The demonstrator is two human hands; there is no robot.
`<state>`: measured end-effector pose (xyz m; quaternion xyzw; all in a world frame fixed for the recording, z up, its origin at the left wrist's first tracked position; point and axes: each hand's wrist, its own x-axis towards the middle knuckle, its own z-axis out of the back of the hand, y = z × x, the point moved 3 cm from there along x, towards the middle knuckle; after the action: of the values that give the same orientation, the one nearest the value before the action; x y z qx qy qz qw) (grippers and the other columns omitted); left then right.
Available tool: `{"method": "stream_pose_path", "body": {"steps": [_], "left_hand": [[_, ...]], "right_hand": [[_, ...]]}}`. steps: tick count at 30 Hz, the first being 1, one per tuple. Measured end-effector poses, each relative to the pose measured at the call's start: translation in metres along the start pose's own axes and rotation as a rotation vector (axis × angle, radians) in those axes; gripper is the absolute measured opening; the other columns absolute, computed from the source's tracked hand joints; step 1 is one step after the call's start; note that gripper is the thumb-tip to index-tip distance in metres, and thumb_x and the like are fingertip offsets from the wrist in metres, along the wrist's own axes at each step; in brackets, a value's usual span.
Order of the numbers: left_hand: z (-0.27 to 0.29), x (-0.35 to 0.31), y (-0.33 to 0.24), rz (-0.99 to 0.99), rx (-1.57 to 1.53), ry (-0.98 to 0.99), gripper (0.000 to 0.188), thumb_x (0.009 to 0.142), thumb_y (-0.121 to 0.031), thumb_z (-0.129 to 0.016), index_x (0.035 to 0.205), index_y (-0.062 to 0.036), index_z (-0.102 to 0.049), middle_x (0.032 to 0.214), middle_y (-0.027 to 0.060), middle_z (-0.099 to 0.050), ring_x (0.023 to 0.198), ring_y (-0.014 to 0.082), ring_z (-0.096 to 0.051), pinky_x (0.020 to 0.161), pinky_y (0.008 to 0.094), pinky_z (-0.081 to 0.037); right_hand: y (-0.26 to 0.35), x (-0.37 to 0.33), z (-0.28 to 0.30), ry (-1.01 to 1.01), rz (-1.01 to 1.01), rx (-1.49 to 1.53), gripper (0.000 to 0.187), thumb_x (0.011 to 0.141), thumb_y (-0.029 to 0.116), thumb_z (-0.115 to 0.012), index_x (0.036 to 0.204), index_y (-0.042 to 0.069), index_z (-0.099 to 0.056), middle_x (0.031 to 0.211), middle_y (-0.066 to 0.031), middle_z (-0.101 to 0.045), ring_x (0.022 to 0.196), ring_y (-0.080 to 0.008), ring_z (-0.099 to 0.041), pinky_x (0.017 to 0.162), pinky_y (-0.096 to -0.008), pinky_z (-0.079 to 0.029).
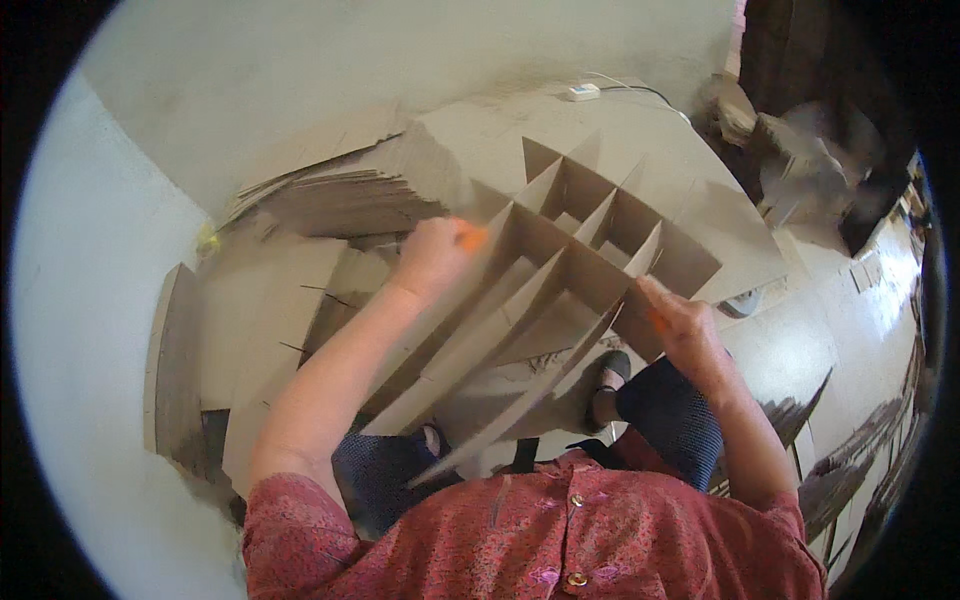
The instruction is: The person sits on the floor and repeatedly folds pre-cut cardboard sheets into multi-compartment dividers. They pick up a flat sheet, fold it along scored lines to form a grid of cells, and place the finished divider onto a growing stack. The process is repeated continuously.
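A brown cardboard divider [585, 262] of interlocking strips stands in front of me, its crossed strips forming several square cells. Long strips on its near side fan out toward my lap. My left hand [435, 262] is closed at its left edge, with orange at the fingertips and slightly blurred by motion. At the near right corner, my right hand [685, 328] pinches the strips; a bit of orange shows at its fingers too. The far cells rest over a pale work surface [735, 240].
A stack of flat cardboard sheets [350, 195] lies at the back left, with more upright cardboard pieces [180, 360] by the left wall. A small white power socket [583, 92] with a cable sits at the back. Cardboard piles [800, 165] stand at the right.
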<state>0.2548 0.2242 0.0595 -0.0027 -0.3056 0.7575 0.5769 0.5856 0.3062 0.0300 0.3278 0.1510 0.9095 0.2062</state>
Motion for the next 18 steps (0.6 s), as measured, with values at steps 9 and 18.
{"method": "stream_pose_path", "body": {"steps": [9,18], "left_hand": [[0.102,0.075,0.100,-0.249,0.645,-0.574,0.034,0.088,-0.020,-0.060,0.118,-0.0046,-0.059,0.112,0.0176,-0.061,0.103,0.0340,-0.057,0.083,0.0432,-0.047],[0.120,0.081,0.069,0.045,0.237,-0.396,0.019,0.087,-0.014,-0.059,0.099,-0.0061,-0.070,0.089,0.0206,-0.066,0.083,0.0338,-0.063,0.068,0.0421,-0.050]], "right_hand": [[-0.044,0.031,-0.035,0.004,-0.076,-0.006,0.051,0.077,-0.005,-0.057,0.126,0.009,-0.057,0.082,-0.0211,-0.062,0.072,-0.0375,-0.062,0.066,-0.0418,-0.050],[-0.002,0.061,-0.007,-0.192,-0.134,0.127,0.039,0.089,0.007,-0.057,0.128,0.001,-0.052,0.100,-0.0148,-0.065,0.088,-0.0269,-0.064,0.079,-0.0350,-0.050]]}}
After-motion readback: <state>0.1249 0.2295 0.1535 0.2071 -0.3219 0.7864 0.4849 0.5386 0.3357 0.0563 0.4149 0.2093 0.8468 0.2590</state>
